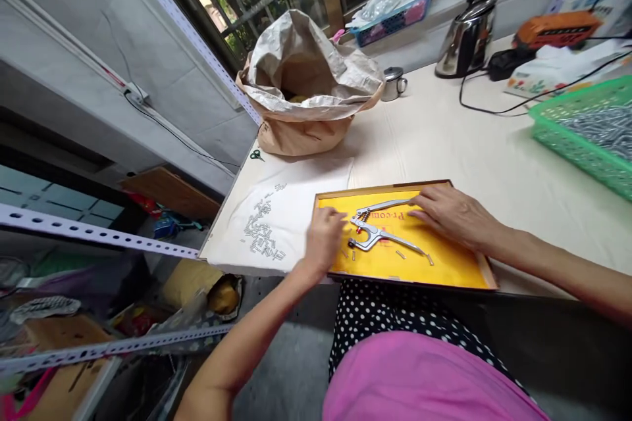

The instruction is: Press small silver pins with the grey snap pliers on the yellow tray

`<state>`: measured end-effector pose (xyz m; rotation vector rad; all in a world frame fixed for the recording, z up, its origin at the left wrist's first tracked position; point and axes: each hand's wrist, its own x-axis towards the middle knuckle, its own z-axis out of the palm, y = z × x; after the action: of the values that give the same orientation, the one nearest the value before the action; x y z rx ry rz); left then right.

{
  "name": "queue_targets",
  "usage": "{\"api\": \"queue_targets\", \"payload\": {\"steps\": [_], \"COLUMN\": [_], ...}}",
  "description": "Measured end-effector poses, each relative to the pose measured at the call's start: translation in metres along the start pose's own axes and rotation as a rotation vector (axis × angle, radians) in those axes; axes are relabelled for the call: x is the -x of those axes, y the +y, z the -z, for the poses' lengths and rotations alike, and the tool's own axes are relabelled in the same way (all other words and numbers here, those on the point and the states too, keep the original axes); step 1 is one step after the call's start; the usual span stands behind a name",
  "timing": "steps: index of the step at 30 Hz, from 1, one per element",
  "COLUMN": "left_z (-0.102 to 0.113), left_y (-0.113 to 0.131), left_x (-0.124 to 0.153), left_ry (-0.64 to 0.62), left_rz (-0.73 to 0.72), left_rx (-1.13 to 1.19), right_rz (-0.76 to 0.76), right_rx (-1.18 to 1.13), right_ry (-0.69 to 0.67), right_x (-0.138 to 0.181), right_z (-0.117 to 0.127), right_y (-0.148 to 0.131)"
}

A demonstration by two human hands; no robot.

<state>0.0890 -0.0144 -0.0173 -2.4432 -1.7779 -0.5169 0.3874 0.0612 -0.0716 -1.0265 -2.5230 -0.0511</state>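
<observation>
A shallow box lid with a yellow inside (459, 266) lies at the table's front edge. In it, a pair of silver spring-loaded pliers (378, 237) has its jaws to the left and its handles spread. My right hand (447, 214) is at the tip of the upper handle, which runs between its fingers and thumb. My left hand (326, 240) is closed over the lid's left side, near the jaws; whatever its fingers pinch is hidden. A few small metal tubes (400, 254) lie around the pliers. Many more tubes (259, 230) are scattered on a white cloth (296, 194) to the left.
A large open paper sack (306, 125) stands behind the cloth, near green-handled scissors (257, 155). Farther back are a metal cup (394, 84), a kettle (467, 36) and a blue basket (395, 23). A green basket of metal pieces (587, 145) sits right; a black cable (498, 110) crosses the table.
</observation>
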Motion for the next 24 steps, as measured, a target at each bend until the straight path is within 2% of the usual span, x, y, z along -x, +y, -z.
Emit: {"api": "queue_targets", "payload": {"steps": [2,4,7,10,12,15,19,22,24], "left_z": [0.021,0.038,0.051,0.056,0.057,0.057,0.051,0.046,0.043], "left_y": [-0.039,-0.074,-0.103,-0.109,-0.109,-0.111,-0.123,-0.128,-0.122], "left_x": [0.019,0.039,0.064,0.075,0.077,0.077,0.082,0.085,0.081], "left_ry": [-0.047,-0.178,-0.396,-0.553,-0.604,-0.623,-0.589,-0.467,-0.316], "left_rz": [0.198,0.294,0.270,0.174,0.120,0.067,0.016,0.020,0.082], "left_rx": [-0.095,-0.183,-0.230,-0.264,-0.281,-0.299,-0.306,-0.235,-0.124], "right_rz": [0.012,0.008,-0.012,-0.027,-0.058,-0.122,-0.153,-0.158,-0.136], "right_rx": [-0.109,-0.176,-0.222,-0.203,-0.173,-0.165,-0.124,-0.054,-0.018], "right_ry": [-0.041,-0.118,-0.239,-0.327,-0.391,-0.490,-0.506,-0.511,-0.504], "right_x": [0.010,0.014,0.012,0.005,0.003,0.000,-0.003,-0.005,-0.005], "right_z": [0.005,0.006,0.005,0.002,0.002,0.004,0.013,0.017,0.017], "right_y": [-0.012,-0.023,-0.037,-0.048,-0.053,-0.058,-0.058,-0.056,-0.056]}}
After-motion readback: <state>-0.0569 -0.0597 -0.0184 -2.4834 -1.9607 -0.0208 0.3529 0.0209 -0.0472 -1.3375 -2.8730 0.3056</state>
